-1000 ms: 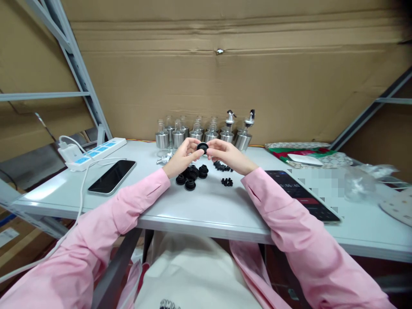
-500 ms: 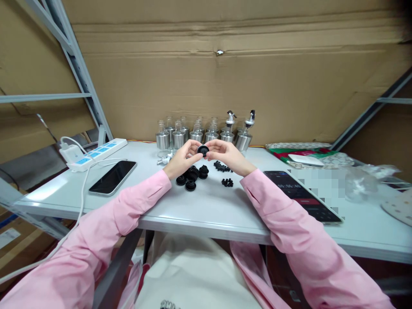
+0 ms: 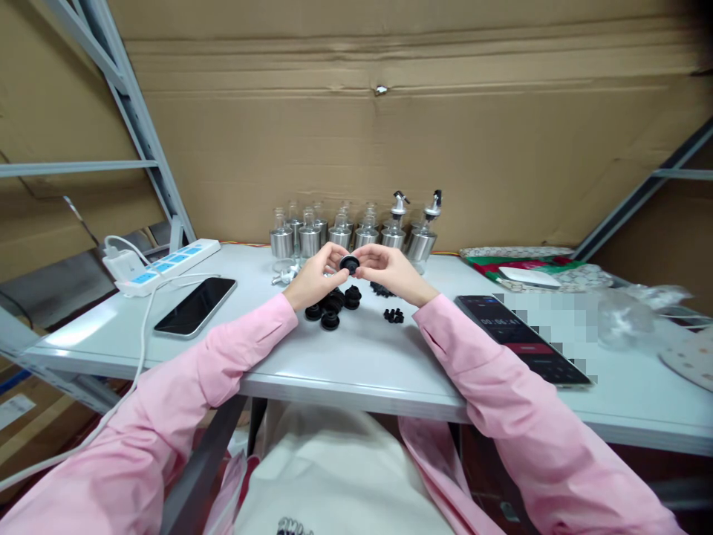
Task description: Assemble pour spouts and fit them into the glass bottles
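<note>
Head view: left hand (image 3: 317, 278) and right hand (image 3: 395, 273) pinch a black disc (image 3: 350, 264); a phone (image 3: 526, 343) reads 00:06:41.

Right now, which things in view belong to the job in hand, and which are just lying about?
Likely the job:
black piece, in left hand and right hand
black pile
small bits
silvery pieces
bottles

Probably lying about:
left phone
right phone
power strip
plastic bag

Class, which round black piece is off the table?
The round black piece held between the left hand and right hand; the others lie clustered on the table.
</note>
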Available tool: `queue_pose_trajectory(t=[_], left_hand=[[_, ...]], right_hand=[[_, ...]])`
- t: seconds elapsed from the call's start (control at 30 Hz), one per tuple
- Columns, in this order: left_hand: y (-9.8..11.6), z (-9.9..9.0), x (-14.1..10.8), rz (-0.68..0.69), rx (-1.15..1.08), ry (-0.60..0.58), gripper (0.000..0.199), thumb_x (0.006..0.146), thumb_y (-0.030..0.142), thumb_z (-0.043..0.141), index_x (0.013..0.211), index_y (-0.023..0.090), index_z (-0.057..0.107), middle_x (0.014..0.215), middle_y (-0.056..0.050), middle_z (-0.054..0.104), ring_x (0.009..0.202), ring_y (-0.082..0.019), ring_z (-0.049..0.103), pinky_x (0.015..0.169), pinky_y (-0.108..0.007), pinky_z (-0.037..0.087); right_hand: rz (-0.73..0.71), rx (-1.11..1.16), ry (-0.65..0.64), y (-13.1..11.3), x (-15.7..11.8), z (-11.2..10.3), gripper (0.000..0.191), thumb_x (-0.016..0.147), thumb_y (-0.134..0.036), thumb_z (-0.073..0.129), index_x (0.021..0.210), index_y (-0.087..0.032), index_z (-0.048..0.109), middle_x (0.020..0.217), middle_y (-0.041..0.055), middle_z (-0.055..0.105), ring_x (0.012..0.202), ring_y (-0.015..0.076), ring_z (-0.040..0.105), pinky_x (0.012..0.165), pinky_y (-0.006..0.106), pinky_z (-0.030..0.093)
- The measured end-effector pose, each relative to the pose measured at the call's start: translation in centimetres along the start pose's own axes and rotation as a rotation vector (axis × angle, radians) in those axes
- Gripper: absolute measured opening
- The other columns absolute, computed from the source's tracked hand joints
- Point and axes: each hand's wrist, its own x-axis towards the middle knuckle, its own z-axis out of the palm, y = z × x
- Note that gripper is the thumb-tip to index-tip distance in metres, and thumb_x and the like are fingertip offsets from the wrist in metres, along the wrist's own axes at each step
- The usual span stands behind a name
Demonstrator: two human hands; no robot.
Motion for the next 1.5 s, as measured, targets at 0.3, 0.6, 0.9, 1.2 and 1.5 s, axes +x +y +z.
queue_pose_trajectory(t=[0.3, 0.6, 0.9, 1.2, 1.5], left_hand=[[0.00, -0.18, -0.07, -0.024, 0.048, -0.014, 0.021, 0.068, 0.023, 0.058, 0.085, 0.016, 0.048, 0.082, 0.000, 0.058, 0.076, -0.011, 0.055, 0.071, -0.025, 0.042], [-0.07, -0.09, -0.06, -0.060, 0.044, -0.038, 0.018, 0.064, 0.017, 0.057, 0.079, 0.016, 0.047, 0.070, 0.004, 0.052, 0.065, -0.009, 0.051, 0.065, -0.023, 0.042], [-0.01, -0.30, -0.16, -0.020, 0.080, -0.067, 0.018, 0.063, 0.018, 0.056, 0.077, 0.017, 0.045, 0.069, 0.004, 0.050, 0.065, -0.010, 0.048, 0.064, -0.023, 0.039], [-0.24, -0.30, -0.14, 0.034, 0.095, -0.089, 0.017, 0.065, 0.022, 0.056, 0.077, 0.018, 0.046, 0.067, 0.004, 0.048, 0.065, -0.011, 0.047, 0.063, -0.024, 0.038], [-0.35, -0.40, -0.07, 0.053, 0.120, -0.078, 0.018, 0.066, 0.021, 0.057, 0.082, 0.017, 0.048, 0.076, 0.001, 0.055, 0.072, -0.012, 0.052, 0.070, -0.025, 0.041]], right_hand=[[-0.027, -0.061, 0.009, 0.51, 0.16, 0.44, 0.022, 0.059, -0.018, 0.062, 0.080, -0.016, 0.057, 0.070, 0.0005, 0.062, 0.065, 0.0125, 0.058, 0.064, 0.028, 0.048], [0.031, -0.056, -0.054, 0.48, 0.06, 0.38, 0.020, 0.058, -0.015, 0.060, 0.078, -0.015, 0.060, 0.068, 0.0011, 0.064, 0.065, 0.0130, 0.060, 0.063, 0.027, 0.048], [0.004, -0.034, -0.056, 0.26, -0.05, 0.52, 0.018, 0.056, -0.018, 0.062, 0.072, -0.016, 0.055, 0.064, -0.0014, 0.060, 0.059, 0.0101, 0.054, 0.058, 0.024, 0.043], [-0.009, -0.052, -0.046, 0.13, -0.12, 0.55, 0.015, 0.056, -0.020, 0.062, 0.067, -0.016, 0.054, 0.060, -0.0025, 0.057, 0.054, 0.0080, 0.050, 0.053, 0.022, 0.039], [-0.046, -0.047, -0.035, 0.48, 0.03, 0.35, 0.018, 0.057, -0.021, 0.065, 0.070, -0.016, 0.054, 0.063, -0.0017, 0.059, 0.057, 0.0096, 0.055, 0.056, 0.024, 0.043]])
